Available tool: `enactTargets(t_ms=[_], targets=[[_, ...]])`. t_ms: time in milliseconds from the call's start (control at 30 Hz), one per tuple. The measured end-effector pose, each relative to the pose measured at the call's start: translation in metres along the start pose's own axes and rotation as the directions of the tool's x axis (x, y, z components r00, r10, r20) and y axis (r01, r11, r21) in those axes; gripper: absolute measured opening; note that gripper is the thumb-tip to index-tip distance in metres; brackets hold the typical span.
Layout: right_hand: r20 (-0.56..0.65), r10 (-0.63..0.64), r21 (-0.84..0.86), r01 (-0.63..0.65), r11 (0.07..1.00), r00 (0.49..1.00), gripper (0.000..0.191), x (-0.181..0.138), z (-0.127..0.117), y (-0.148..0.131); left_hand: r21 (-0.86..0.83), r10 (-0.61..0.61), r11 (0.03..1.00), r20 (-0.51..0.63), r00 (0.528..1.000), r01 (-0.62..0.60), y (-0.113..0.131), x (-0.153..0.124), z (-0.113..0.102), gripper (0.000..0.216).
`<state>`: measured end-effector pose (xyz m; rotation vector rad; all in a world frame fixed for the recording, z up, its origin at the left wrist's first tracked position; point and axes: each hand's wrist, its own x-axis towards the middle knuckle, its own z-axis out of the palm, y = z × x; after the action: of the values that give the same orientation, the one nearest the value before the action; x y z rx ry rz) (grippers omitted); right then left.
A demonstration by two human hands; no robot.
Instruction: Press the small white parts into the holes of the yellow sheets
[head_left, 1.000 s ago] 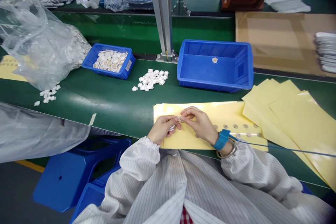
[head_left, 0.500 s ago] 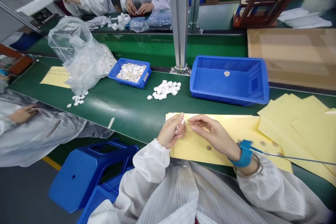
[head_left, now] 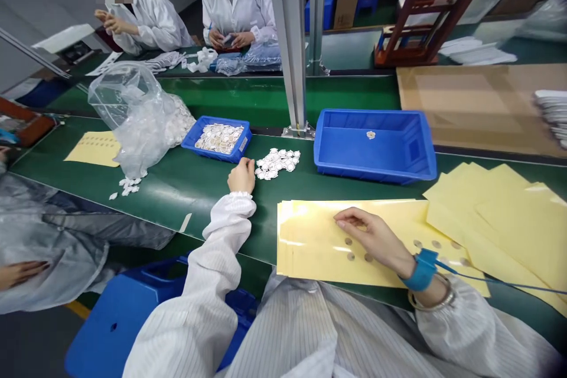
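From the head view, the person's left hand (head_left: 241,176) sits just beside a heap of small white scalloped discs (head_left: 277,164) on the green conveyor desk (head_left: 190,192), its grip curled, though I cannot tell whether it holds anything. The right hand (head_left: 372,236), with a blue wrist strap (head_left: 425,270), rests released and open on a stack of pale yellow backing sheets (head_left: 310,242) marked with small round tan spots (head_left: 351,256).

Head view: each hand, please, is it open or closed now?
Left hand: closed, near white pieces; holding cannot be told.
Right hand: open, on yellow sheets.
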<state>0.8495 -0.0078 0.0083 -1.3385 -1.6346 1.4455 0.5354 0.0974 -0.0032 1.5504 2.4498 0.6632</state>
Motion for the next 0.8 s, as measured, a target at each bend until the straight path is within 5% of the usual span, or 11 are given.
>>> enactTargets(t_ms=[100, 200, 300, 400, 500, 633, 800], targets=[[-0.007, 0.018, -0.012, -0.018, 1.000, 1.000, 0.029, -0.002, -0.004, 0.004, 0.063, 0.096, 0.993, 0.086, 0.992, -0.101, 0.020, -0.017, 0.010, 0.029], [-0.016, 0.029, -0.023, -0.030, 0.999, 0.999, 0.029, -0.004, -0.010, 0.009, -0.137, 0.194, 0.975, 0.149, 0.970, -0.174, 0.038, -0.037, 0.018, 0.023], [-0.035, 0.021, -0.027, -0.022, 0.999, 0.999, 0.028, -0.006, -0.015, 0.011, -0.540, 0.209, 0.841, 0.292, 0.933, -0.019, 0.047, -0.049, 0.019, 0.026], [-0.056, 0.016, -0.012, -0.017, 1.000, 0.998, 0.028, -0.008, -0.017, 0.011, -0.707, 0.175, 0.684, 0.395, 0.902, 0.177, 0.045, -0.055, 0.011, 0.034], [-0.078, -0.001, -0.015, 0.000, 1.000, 0.997, 0.027, -0.009, -0.019, 0.010, -0.594, 0.197, 0.804, 0.323, 0.926, 0.037, 0.034, -0.060, -0.001, 0.031], [-0.065, -0.037, -0.056, 0.033, 0.998, 0.997, 0.025, -0.012, -0.020, 0.008, -0.224, 0.276, 0.951, 0.311, 0.909, -0.212, 0.022, -0.069, -0.008, 0.027], [-0.024, -0.156, -0.290, 0.142, 0.946, 0.987, 0.016, -0.019, -0.022, 0.011, -0.087, 0.247, 0.969, 0.335, 0.909, -0.231, 0.026, -0.072, -0.002, 0.022]])
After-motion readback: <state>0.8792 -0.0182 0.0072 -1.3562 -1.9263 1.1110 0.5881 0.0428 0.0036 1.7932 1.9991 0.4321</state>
